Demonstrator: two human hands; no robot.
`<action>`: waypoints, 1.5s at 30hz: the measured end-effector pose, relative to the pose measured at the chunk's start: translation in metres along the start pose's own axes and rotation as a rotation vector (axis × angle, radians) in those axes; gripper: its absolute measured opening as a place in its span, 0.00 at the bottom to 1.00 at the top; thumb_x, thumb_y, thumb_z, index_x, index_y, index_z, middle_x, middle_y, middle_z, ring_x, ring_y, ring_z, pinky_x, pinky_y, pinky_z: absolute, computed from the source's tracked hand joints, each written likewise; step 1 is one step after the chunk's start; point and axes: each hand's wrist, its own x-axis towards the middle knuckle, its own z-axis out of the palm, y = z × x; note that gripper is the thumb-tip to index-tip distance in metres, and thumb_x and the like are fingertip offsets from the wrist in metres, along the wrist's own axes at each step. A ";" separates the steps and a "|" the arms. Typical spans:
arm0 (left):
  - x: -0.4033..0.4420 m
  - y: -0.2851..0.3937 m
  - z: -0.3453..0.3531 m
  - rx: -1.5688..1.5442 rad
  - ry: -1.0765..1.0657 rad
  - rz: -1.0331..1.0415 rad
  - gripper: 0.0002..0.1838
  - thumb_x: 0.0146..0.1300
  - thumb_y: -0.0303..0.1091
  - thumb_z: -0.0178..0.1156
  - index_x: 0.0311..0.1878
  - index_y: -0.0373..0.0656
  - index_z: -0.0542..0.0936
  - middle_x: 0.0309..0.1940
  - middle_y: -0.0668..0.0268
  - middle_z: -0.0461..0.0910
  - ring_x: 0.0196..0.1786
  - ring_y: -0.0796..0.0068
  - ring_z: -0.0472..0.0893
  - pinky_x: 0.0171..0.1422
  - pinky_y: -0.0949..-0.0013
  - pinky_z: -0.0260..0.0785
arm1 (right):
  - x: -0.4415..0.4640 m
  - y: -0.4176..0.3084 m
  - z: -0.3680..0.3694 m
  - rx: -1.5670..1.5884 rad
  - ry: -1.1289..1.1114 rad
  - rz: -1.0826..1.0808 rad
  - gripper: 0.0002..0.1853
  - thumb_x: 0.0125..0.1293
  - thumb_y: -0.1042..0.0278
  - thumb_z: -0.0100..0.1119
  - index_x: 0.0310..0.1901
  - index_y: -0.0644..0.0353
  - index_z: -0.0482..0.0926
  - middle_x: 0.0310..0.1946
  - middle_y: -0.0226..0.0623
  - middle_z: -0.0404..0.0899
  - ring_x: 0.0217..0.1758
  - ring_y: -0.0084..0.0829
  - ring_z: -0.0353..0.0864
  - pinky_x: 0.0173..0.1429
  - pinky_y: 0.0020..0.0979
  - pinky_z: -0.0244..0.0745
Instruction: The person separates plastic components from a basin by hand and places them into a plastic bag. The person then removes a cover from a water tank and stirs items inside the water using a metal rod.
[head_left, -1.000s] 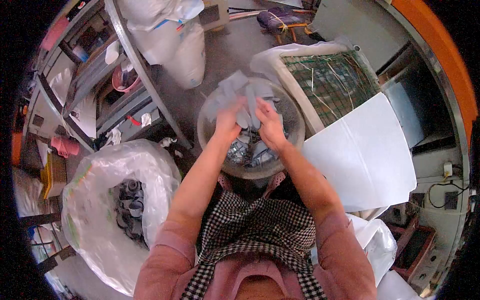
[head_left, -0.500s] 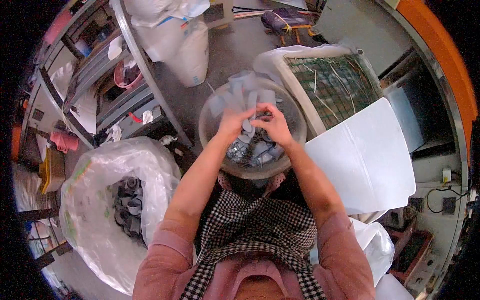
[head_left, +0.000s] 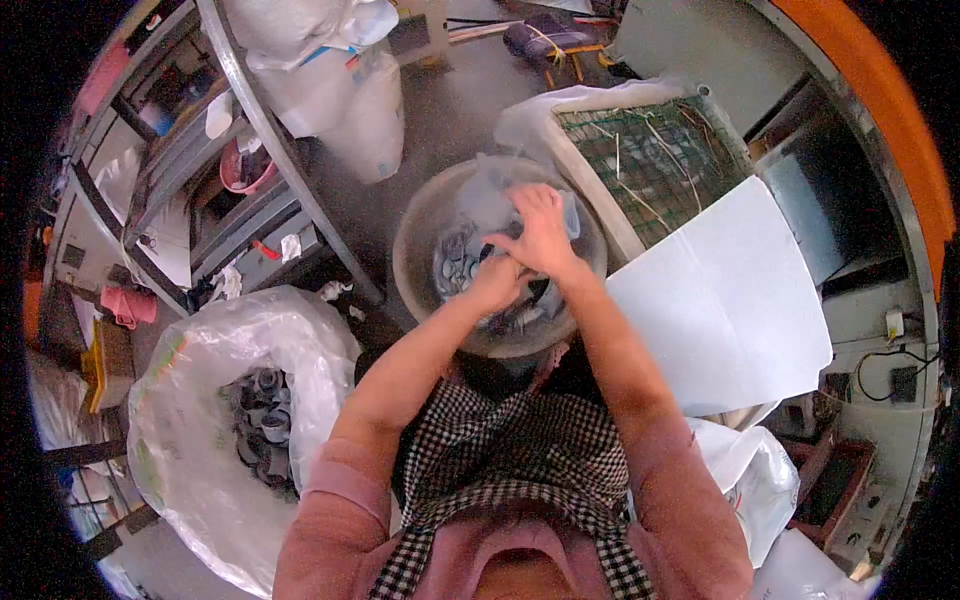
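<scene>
A large round tub (head_left: 415,290) stands in front of me with loose grey plastic pieces (head_left: 455,265) inside. Over it, a blurred cluster of pale grey plastic parts (head_left: 485,197) sticks out beyond my hands. My right hand (head_left: 541,228) lies over the cluster, fingers curled on it and thumb stretched to the left. Just below and touching it, my left hand (head_left: 497,284) is closed; what its fingers grip is hidden.
To my left, a clear plastic bag (head_left: 190,400) holds several dark grey ring-shaped parts (head_left: 268,420). A metal rack (head_left: 290,150) rises behind it. White sacks (head_left: 350,110) stand ahead. On the right are a net-covered crate (head_left: 650,160) and a white sheet (head_left: 725,300).
My right hand has swung up and over the plastic cluster, its fingers now pointing forward. My left hand has dropped closer to me, below it. The cluster is lower over the tub.
</scene>
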 end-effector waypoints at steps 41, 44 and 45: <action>-0.407 -0.027 -0.267 -0.445 0.949 -0.935 0.19 0.54 0.33 0.65 0.48 0.38 0.76 0.34 0.63 0.80 0.29 0.76 0.76 0.33 0.74 0.69 | -0.047 0.113 0.055 -0.169 -0.930 0.516 0.30 0.48 0.51 0.68 0.49 0.63 0.75 0.46 0.48 0.77 0.50 0.45 0.76 0.54 0.36 0.70; -0.416 -0.082 -0.267 0.390 0.932 -1.113 0.27 0.56 0.38 0.63 0.56 0.33 0.69 0.45 0.54 0.76 0.45 0.64 0.74 0.49 0.66 0.66 | -0.065 0.146 0.080 -0.157 -1.029 0.524 0.37 0.43 0.50 0.71 0.53 0.64 0.71 0.50 0.50 0.75 0.52 0.46 0.75 0.56 0.36 0.70; -0.411 -0.100 -0.264 0.671 0.899 -1.140 0.30 0.56 0.39 0.63 0.58 0.32 0.67 0.49 0.52 0.75 0.51 0.60 0.73 0.54 0.64 0.65 | -0.074 0.163 0.095 -0.156 -1.015 0.536 0.39 0.42 0.49 0.71 0.54 0.64 0.70 0.50 0.51 0.74 0.53 0.46 0.74 0.57 0.36 0.69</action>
